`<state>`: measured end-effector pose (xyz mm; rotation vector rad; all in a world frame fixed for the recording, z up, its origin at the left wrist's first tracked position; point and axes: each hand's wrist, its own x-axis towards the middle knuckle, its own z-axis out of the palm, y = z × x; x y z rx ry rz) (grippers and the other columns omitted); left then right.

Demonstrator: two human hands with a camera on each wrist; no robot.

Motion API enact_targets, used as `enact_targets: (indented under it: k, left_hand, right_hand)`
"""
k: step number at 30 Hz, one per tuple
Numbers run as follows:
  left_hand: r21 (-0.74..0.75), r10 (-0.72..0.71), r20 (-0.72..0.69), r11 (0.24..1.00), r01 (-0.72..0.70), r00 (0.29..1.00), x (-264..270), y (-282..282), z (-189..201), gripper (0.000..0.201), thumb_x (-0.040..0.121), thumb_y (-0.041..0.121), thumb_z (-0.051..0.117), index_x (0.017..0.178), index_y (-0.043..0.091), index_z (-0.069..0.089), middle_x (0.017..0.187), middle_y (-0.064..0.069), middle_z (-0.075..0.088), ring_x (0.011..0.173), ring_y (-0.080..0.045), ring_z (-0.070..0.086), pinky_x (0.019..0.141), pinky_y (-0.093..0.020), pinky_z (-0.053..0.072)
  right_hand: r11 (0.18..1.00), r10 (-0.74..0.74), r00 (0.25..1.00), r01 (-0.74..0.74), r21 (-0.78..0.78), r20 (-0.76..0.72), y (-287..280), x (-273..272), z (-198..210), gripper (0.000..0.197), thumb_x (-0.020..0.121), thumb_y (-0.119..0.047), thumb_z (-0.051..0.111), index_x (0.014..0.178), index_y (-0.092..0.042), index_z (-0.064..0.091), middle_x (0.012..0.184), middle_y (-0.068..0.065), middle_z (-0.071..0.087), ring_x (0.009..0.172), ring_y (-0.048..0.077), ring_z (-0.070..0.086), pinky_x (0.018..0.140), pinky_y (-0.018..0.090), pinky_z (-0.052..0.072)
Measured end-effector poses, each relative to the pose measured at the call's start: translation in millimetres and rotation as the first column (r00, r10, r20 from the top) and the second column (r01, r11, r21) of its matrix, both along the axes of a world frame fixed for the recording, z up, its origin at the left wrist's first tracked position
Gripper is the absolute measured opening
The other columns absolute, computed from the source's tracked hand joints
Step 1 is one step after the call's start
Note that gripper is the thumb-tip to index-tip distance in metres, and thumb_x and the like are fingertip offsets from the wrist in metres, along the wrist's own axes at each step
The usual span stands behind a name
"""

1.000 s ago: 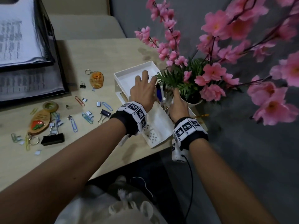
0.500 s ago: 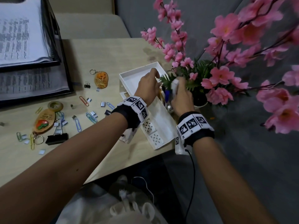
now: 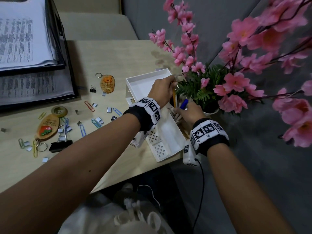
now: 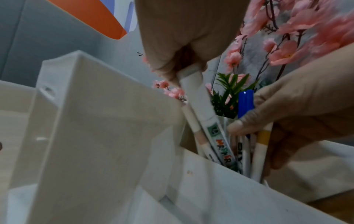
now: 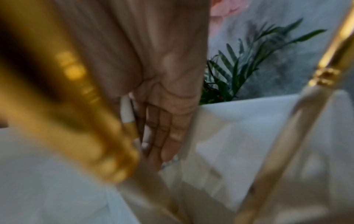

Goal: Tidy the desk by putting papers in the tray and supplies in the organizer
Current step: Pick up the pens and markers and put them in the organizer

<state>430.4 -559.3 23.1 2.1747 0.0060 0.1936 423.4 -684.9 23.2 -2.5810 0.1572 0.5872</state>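
Observation:
A white desk organizer [image 3: 140, 86] stands at the desk's right edge, with its near wall [image 4: 95, 121] filling the left wrist view. Several pens stand in its pen compartment. My left hand [image 3: 163, 86] pinches the top of a white marker [image 4: 193, 94] that slants down into that compartment. My right hand [image 3: 189, 113] holds the bundle of pens there, thumb [image 4: 239, 125] pressed on a blue-capped pen [image 4: 245, 103]. In the right wrist view the right hand's fingers [image 5: 168, 136] lie along the pens, behind blurred gold pens. A black paper tray [image 3: 65, 53] holds papers [image 3: 22, 39].
Paper clips [image 3: 82, 130], a black binder clip [image 3: 60, 146], two wooden keychains [image 3: 107, 83], a tape roll [image 3: 59, 110] and small staple strips lie scattered on the desk at the left. A pot of pink flowers [image 3: 211, 110] stands right behind the organizer, its branches overhanging.
My left hand left the organizer's flat top and took the marker's top end. My right hand had lifted that marker and has now dropped to the pens in the compartment.

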Motion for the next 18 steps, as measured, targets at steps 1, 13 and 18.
enact_targets:
  k: [1, 13, 18]
  left_hand:
    - [0.005, 0.003, -0.020, 1.000, -0.002, 1.000, 0.6, -0.2, 1.0, 0.031, 0.099, 0.016, 0.039, 0.096, -0.007, 0.059, 0.090, -0.030, 0.063, 0.086, -0.041, 0.056, 0.071, -0.036, 0.037]
    - [0.054, 0.039, -0.239, 0.998, -0.027, 0.970, -16.5, 5.9, -3.0, 0.040, 0.083, 0.019, 0.067, 0.115, 0.003, 0.052, 0.116, -0.016, 0.058, 0.107, -0.031, 0.055, 0.075, -0.029, 0.037]
    - [-0.164, -0.056, -0.206, 0.986, 0.022, 0.977, -14.0, 2.8, 9.5, 0.032, 0.086, 0.023, 0.065, 0.111, 0.005, 0.059, 0.102, -0.014, 0.071, 0.099, -0.024, 0.063, 0.074, -0.020, 0.039]
  right_hand:
    - [1.000, -0.024, 1.000, 0.024, 0.009, 0.018, -0.7, -1.2, 0.8, 0.028, 0.091, -0.029, 0.055, 0.077, -0.005, 0.049, 0.075, 0.007, 0.050, 0.089, 0.024, 0.049, 0.074, 0.029, 0.035]
    - [0.994, 0.109, 0.987, -0.106, -0.036, 0.114, 17.6, -8.8, 3.8, 0.041, 0.074, -0.016, 0.073, 0.112, -0.008, 0.059, 0.116, 0.014, 0.062, 0.113, 0.032, 0.052, 0.092, 0.036, 0.043]
    - [0.984, -0.170, 0.968, 0.158, 0.079, 0.183, 12.0, -7.9, 7.1, 0.033, 0.086, -0.016, 0.060, 0.116, -0.002, 0.057, 0.120, 0.021, 0.055, 0.112, 0.033, 0.051, 0.081, 0.029, 0.038]
